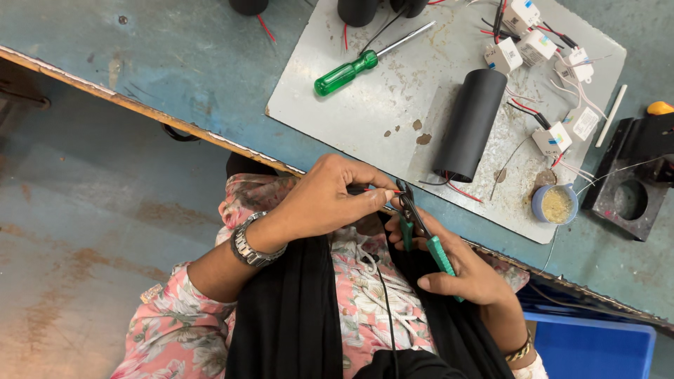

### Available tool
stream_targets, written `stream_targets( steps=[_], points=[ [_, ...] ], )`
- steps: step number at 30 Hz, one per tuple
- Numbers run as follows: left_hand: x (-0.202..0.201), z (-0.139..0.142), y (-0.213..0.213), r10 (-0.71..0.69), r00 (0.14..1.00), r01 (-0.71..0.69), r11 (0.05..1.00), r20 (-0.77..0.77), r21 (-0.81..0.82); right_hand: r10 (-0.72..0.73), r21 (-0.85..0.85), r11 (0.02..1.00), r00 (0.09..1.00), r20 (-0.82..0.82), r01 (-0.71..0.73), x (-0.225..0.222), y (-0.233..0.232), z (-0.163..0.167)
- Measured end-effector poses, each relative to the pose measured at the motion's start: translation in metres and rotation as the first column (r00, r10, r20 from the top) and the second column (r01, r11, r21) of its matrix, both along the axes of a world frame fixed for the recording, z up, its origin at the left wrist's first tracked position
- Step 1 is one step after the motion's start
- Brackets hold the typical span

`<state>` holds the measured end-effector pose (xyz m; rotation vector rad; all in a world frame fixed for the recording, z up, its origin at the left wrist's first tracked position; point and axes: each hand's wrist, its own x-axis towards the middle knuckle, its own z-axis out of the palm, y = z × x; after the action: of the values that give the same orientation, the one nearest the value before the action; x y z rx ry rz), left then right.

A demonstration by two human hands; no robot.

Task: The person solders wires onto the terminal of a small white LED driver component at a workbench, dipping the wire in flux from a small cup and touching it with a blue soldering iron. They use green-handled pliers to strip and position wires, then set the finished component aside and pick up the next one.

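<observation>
Two bare hands work close together at the near edge of a worktop (210,77), seen from above. The left hand (330,200), with a metal watch (253,245) on its wrist, has its grip pinched tight: thumb and fingertips close on a thin wire (375,188) with red showing at the pinch. The right hand (460,270), wearing a bangle (521,347), has its grip wrapped around the green handles of a small cutter (421,228). The cutter's dark tip sits right beside the left fingertips, at the wire. Whether the tip is biting the wire or only touching it is hard to tell, since the fingers cover that spot.

Beyond the grip lies a grey plate (393,98). On it, just past the cutter, rests a black tube (472,123) with red and black wires trailing from its near end. Farther off lies a green screwdriver (354,70). To the right of the tube are small white modules (551,137) with wires, and a small blue pot (556,203) of yellowish paste.

A black cord (386,309) runs down the lap below the hands; its far end is hidden. Dark cylinders at the top edge are cut off.
</observation>
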<state>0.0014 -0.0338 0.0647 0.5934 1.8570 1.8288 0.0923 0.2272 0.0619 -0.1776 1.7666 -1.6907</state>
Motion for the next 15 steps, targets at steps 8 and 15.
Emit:
stream_targets(
  steps=[8,15],
  points=[
    [0.0,0.0,-0.006,-0.003,1.0,0.003,1.0,-0.024,0.003,0.063,0.02,0.998,0.997,-0.044,-0.062,-0.004,0.001,0.0],
    [-0.002,0.0,-0.013,-0.009,1.0,0.009,1.0,-0.028,0.01,0.07,0.003,0.998,0.998,0.009,-0.07,-0.01,-0.002,0.0]
  ],
)
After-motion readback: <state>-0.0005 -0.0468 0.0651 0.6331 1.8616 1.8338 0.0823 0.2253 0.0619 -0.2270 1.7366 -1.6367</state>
